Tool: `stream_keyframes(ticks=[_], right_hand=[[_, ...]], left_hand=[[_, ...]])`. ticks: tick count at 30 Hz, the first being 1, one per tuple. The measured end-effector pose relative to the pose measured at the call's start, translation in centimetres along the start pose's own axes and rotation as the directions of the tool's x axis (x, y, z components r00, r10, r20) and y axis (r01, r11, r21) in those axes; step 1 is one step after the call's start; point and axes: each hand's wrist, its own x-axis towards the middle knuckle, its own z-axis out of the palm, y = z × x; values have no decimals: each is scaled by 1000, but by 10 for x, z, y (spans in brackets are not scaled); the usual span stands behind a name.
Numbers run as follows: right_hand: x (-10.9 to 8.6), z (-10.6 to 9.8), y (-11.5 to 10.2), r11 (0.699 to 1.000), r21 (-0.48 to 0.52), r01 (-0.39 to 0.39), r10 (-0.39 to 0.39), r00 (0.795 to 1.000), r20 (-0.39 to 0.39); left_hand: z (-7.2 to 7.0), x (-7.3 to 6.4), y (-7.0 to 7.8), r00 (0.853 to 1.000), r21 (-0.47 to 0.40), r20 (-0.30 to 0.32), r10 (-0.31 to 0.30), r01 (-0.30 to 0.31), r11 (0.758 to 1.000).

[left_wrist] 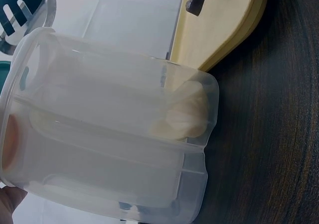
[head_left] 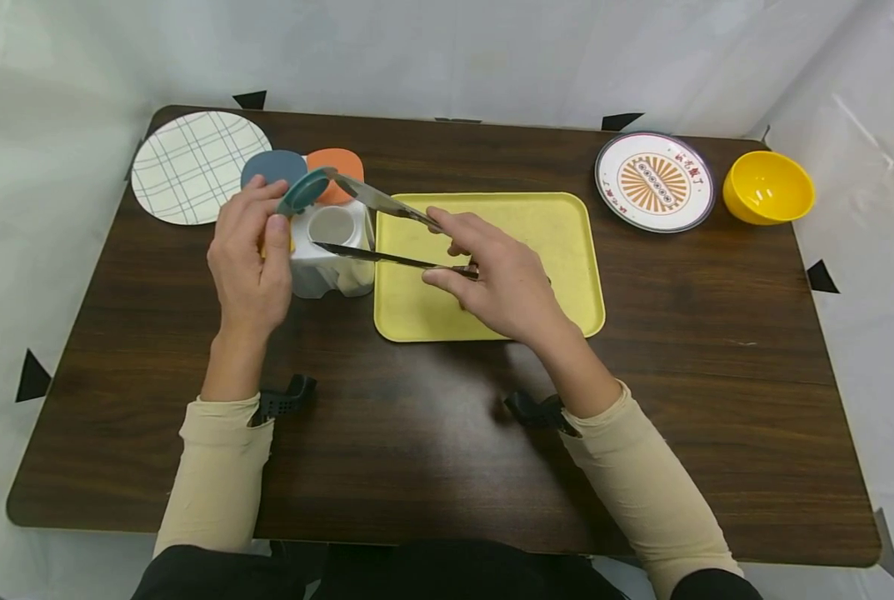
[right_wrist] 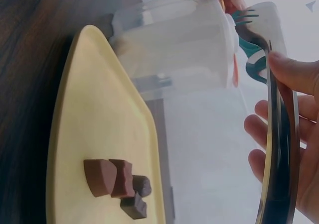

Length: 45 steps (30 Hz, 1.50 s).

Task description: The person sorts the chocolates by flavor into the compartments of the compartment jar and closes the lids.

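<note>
While the right hand [head_left: 508,275] pinches tongs [head_left: 390,204] and left hand [head_left: 248,250] a lid [head_left: 304,192], the container's [left_wrist: 99,84] contents [left_wrist: 187,114] look blurred.

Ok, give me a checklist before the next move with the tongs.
1. Teal lid held up by the left hand: ok.
2. Round opening of the container uncovered: ok.
3. Tongs in the right hand, ends apart: ok.
4. Tongs' ends inside the container: not ok, both outside.
5. Pale contents identified: cannot tell, blurred through the container.
6. Brown pieces on the yellow tray: ok.
</note>
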Motion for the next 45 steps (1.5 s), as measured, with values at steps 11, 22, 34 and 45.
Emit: stream_keyframes(ticks=[11,22,34,45], right_hand=[[-9,-7,9,997,67,-34,38,998,-56],[-40,-34,50,948,206,-241,284,934,-216],[-103,-72,114,695,192,-693,711,623,-327],[-136,-70,143,480,167,-861,854,415,-314]], left_hand=[[-2,4,17,1000,-8,0,-1,1,1000],[0,0,-2,1000,-6,12,-2,2,1000],[-1,-1,0,1000,-27,15,22,-21,999],[-4,-2,0,996,14,69,-57,57,998]])
